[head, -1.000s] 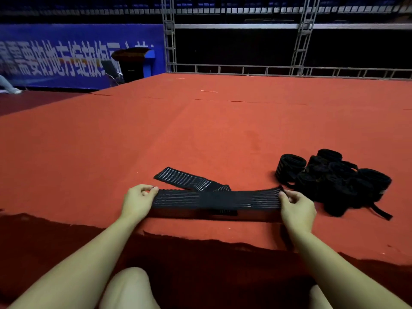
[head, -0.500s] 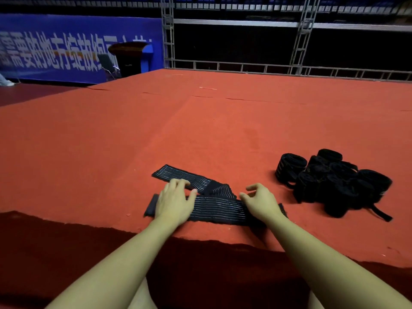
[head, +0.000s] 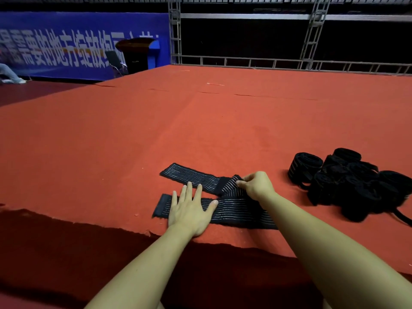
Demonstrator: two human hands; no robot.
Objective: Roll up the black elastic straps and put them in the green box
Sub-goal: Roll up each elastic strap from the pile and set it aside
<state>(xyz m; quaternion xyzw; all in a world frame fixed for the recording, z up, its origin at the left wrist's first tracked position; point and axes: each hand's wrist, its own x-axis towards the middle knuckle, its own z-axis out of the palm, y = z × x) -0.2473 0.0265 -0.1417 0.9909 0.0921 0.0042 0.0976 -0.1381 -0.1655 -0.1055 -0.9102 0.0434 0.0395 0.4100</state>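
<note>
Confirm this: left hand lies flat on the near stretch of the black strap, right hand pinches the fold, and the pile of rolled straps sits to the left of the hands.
Not quite. The head view shows the pile of rolled straps to the right of the hands, not the left. The rest holds: left hand flat on the black strap, right hand pinching the fold.

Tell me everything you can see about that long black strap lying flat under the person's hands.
The unrolled black elastic strap is a woven band with thin pale lengthwise stripes, lying on the red carpet near its frayed front edge. It is folded back on itself into two flat runs, near and far. The left hand presses flat on the near run; the right hand pinches the fold. Its near left end looks plain black.
</note>
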